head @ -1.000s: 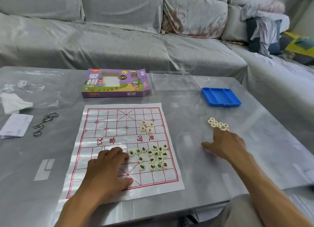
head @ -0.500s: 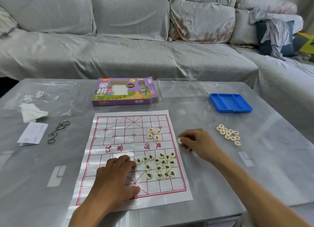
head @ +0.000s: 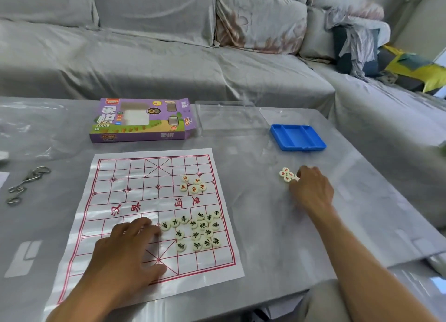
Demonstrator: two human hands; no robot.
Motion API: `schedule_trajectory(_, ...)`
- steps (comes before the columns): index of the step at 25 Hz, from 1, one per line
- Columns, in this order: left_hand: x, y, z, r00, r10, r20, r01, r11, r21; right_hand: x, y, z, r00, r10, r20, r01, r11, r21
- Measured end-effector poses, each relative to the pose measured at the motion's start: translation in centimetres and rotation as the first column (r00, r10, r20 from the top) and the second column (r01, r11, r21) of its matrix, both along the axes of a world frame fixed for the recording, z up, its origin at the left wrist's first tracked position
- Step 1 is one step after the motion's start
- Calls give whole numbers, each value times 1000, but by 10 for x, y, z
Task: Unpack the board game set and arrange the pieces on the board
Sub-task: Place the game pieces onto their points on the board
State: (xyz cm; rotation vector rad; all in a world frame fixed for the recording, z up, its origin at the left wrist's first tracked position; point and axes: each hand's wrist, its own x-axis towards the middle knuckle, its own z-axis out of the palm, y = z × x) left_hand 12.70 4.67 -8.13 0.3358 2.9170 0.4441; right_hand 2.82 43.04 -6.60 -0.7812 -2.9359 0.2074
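Purple box [head: 142, 121] reads "XIANG QI"; left hand [head: 125, 251] flat, right hand [head: 311, 191] unclear.

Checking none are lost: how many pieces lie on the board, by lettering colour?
Black-lettered pieces: 16
Red-lettered pieces: 5
Total on the board: 21
Off-board pieces by the right hand are partly hidden, so not counted.

A long grey-draped sofa [head: 154, 63] runs across twelve o'clock, turning the corner down toward three. A blotchy cushion [head: 260, 20] leans at one o'clock, a heap of clothes [head: 357, 44] beside it at two, and a yellow cloth [head: 415, 70] beyond. Soft daylight glints off the grey bench [head: 277, 215] up front.
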Motion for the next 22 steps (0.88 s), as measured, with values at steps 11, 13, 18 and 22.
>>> schedule_trajectory(11,5,1,6,999,11,39,-12,999,36,7,-18,-4,976,54,-209,-122,937,-327)
schedule_trajectory(13,4,0,6,1000,9,27,-10,1000,23,0,-68,4,916,272,-295,-360,882,-303)
schedule_trajectory(18,0,-3,-1,999,-5,40,6,1000,-19,-13,-140,-22,804,532,-266,-585,788,-192)
schedule_trajectory(22,-5,-4,-4,999,-5,40,7,999,-46,-18,-129,-22,755,635,-166,-656,727,-202)
